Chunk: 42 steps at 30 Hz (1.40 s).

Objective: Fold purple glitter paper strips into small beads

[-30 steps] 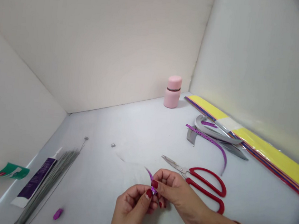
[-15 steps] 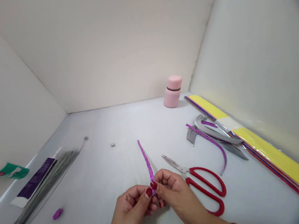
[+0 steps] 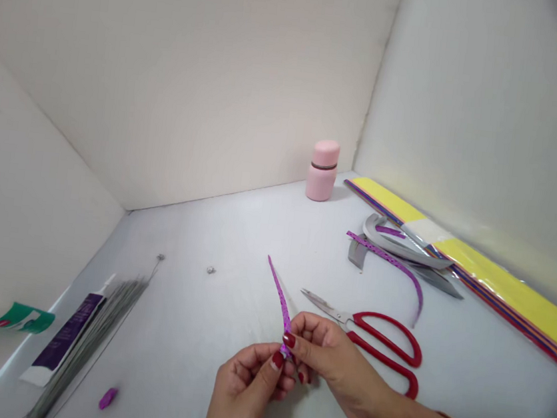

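Observation:
A narrow purple paper strip [image 3: 280,292] with dark specks rises at a slant from between my fingertips, its pointed free end toward the back of the table. My left hand [image 3: 251,384] pinches the lower end between thumb and fingers. Just above that, my right hand [image 3: 322,351] is closed on the same strip, thumb against forefinger. The strip's lowest part is bunched and mostly covered by my fingers. Scissors [image 3: 359,332] with red handles lie beside my right hand, their blades slightly apart or shut, I cannot tell.
Grey and purple strips [image 3: 387,251] and a pack of coloured paper [image 3: 492,274] lie at the right. A pink jar [image 3: 322,171] stands at the back. At left are thin wires [image 3: 97,343], a purple-white tube [image 3: 70,333], a green-white tube [image 3: 19,318] and a small purple piece [image 3: 108,398].
The strip's free end has swung to the right and slightly up, and it looks narrower. My right fingertips have shifted slightly on it; my left hand is nearly still.

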### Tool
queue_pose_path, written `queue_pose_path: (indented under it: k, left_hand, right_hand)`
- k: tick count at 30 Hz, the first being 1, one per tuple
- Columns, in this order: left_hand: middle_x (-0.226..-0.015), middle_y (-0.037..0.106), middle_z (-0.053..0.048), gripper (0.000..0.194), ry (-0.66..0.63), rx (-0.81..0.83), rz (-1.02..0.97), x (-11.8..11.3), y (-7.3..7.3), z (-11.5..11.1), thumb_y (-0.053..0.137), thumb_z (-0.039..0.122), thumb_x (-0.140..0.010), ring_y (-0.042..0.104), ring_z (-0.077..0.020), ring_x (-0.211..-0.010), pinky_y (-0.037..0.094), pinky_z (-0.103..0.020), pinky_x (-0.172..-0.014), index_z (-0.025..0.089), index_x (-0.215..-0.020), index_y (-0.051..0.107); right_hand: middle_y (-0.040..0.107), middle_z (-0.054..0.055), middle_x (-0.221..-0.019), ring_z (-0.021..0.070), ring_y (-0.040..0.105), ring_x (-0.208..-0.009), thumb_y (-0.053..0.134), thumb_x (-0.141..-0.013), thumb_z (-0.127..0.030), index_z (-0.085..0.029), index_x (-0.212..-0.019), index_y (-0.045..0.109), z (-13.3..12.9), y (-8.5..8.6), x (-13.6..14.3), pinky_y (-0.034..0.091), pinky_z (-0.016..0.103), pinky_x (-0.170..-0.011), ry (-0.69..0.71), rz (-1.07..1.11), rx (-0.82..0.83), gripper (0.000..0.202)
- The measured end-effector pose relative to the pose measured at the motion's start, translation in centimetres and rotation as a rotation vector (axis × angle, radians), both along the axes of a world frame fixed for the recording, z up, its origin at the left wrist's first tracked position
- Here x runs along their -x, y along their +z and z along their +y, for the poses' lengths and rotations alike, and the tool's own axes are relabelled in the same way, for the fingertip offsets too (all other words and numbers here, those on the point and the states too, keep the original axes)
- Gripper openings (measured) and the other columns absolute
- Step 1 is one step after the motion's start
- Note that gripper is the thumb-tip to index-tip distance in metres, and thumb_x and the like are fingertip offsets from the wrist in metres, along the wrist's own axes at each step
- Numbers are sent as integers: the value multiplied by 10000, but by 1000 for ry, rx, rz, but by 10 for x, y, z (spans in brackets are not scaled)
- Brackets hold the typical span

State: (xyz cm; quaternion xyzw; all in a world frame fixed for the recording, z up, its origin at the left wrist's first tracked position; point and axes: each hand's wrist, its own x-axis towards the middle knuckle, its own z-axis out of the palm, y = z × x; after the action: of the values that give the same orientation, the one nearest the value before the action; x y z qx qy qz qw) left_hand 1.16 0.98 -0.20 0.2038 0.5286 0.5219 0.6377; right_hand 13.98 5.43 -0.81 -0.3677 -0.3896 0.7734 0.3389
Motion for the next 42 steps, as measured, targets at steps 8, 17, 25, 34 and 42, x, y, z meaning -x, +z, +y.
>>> queue_pose_path:
  k: [8,17,25,34,42]
  left_hand:
    - [-492,686,-29,258,-7,-29,57,0,4,0,813,348,-498,568,-75,-456,425,-141,-466,124,-598,732]
    - [-533,691,-32,299,-18,20,62,3,3,1,808,379,-490,584,-85,-470,448,-156,-483,121,-621,734]
    - [-554,683,-24,278,2,3,76,4,-1,2,806,366,-504,573,-82,-479,452,-160,-486,123,-614,728]
    - [-569,709,-51,332,42,28,32,1,2,2,823,372,-472,598,-102,-512,468,-180,-519,129,-684,744]
    - [-519,668,-35,296,-13,-4,77,4,-8,1,800,374,-526,561,-82,-470,429,-161,-480,102,-577,692]
  right_hand:
    - [553,-44,-538,61,477,-474,712,-685,-351,-143,-677,516,-1,5,0,343,176,-470,-10,-23,-28,286]
    - [577,-32,-532,66,482,-480,731,-661,-347,-144,-653,510,0,4,-1,346,175,-470,-5,-25,-34,300]
    - [565,-30,-531,59,457,-448,658,-727,-399,-135,-664,530,1,5,0,334,178,-454,-12,-39,-59,300]
    - [563,-35,-555,64,472,-494,680,-716,-347,-136,-671,540,1,3,0,353,177,-481,-35,-53,-99,258]
    - [545,-40,-543,72,474,-490,662,-732,-350,-149,-678,520,-3,1,0,347,183,-477,-30,-61,-94,253]
